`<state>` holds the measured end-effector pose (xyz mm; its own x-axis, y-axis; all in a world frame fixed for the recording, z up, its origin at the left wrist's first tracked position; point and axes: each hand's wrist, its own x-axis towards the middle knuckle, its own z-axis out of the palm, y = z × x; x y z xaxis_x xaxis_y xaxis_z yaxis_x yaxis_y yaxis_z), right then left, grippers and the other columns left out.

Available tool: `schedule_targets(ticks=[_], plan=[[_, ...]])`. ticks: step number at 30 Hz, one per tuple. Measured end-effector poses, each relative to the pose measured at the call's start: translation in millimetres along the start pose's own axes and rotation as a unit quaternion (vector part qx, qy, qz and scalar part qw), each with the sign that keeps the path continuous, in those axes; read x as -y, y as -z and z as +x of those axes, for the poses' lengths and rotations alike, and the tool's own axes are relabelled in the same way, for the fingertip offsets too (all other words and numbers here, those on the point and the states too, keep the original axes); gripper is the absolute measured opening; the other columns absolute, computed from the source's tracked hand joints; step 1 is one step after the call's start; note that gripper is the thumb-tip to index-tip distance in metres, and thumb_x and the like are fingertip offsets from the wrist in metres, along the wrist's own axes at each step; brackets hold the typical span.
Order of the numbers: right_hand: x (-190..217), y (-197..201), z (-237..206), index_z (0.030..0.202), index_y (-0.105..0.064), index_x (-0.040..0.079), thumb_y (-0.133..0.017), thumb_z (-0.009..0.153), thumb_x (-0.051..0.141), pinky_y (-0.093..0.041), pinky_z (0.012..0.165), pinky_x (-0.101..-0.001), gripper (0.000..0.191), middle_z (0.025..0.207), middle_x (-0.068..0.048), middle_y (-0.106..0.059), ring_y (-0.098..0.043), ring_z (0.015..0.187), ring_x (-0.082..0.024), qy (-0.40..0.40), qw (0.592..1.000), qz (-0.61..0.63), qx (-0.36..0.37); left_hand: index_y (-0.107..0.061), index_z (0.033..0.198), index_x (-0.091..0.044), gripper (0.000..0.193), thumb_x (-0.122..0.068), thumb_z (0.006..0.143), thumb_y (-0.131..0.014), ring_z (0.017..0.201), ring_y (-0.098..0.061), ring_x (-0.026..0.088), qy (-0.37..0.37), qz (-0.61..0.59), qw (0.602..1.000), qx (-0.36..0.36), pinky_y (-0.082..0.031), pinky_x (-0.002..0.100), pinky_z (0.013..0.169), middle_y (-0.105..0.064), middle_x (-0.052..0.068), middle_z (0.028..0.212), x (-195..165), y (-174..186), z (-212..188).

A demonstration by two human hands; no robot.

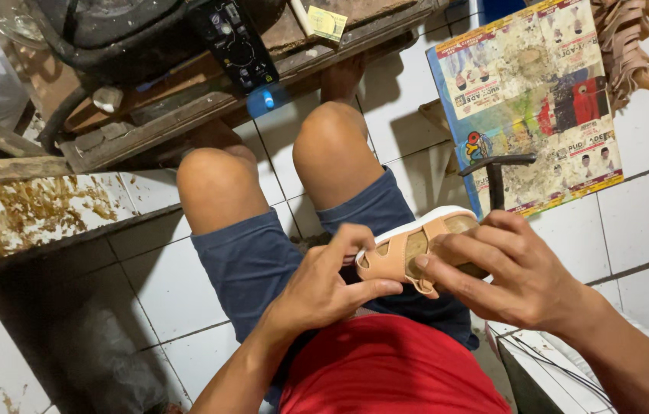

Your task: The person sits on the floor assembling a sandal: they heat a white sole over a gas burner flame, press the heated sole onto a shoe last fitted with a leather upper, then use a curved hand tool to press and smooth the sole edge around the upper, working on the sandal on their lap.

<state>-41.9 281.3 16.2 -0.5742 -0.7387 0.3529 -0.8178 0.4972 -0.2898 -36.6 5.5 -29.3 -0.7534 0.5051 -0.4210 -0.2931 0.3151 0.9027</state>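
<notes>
A small peach sandal (405,253) with a white sole and straps lies over my lap, above blue shorts and a red shirt. My left hand (323,287) pinches the strap end near the heel with thumb and fingers. My right hand (510,272) wraps around the toe end of the same sandal from the right, fingers on its upper. A black metal stand (495,175) rises just behind the sandal.
A stained printed board (539,100) lies on the white tile floor at right, with tan strap pieces (625,46) above it. A wooden bench (186,92) with a dark machine and a black control box (234,42) stands ahead. A glue-smeared surface (25,215) is at left.
</notes>
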Motion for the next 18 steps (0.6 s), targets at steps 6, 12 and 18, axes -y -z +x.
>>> schedule_targets(ticks=[6,12,18], plan=[[1.5,-2.5,-0.8,0.127,-0.067,0.015,-0.082,0.081,0.014,-0.049,0.092,-0.0436,0.049,0.121,-0.006,-0.059,-0.052,0.106,-0.023,-0.026,1.0,0.01,0.002,-0.049,0.13,-0.006,0.069,-0.032,0.08,-0.088,0.1,-0.076,0.023,-0.081,-0.002,0.997,-0.005,-0.059,0.036,0.089,-0.077,0.016,0.104,6.1,-0.3,2.8],[-0.3,-6.5,-0.1,0.125,-0.069,0.014,-0.078,0.081,0.008,-0.051,0.095,-0.0448,0.045,0.123,-0.007,-0.057,-0.054,0.108,-0.024,-0.02,1.0,0.021,-0.008,-0.038,0.152,0.002,0.067,-0.019,0.096,-0.069,0.121,-0.065,0.021,-0.027,-0.379,0.919,0.106,-0.053,0.034,0.103,-0.065,0.014,0.134,16.2,3.3,9.5],[0.3,-2.6,4.6,0.123,-0.071,0.017,-0.077,0.082,0.007,-0.052,0.098,-0.0455,0.042,0.122,-0.008,-0.057,-0.053,0.11,-0.025,-0.02,0.999,0.037,-0.023,-0.052,0.149,0.008,0.056,-0.025,0.105,-0.044,0.114,-0.063,0.017,0.006,-0.373,0.92,0.121,-0.049,0.029,0.098,-0.067,0.014,0.132,24.6,-2.3,6.7]])
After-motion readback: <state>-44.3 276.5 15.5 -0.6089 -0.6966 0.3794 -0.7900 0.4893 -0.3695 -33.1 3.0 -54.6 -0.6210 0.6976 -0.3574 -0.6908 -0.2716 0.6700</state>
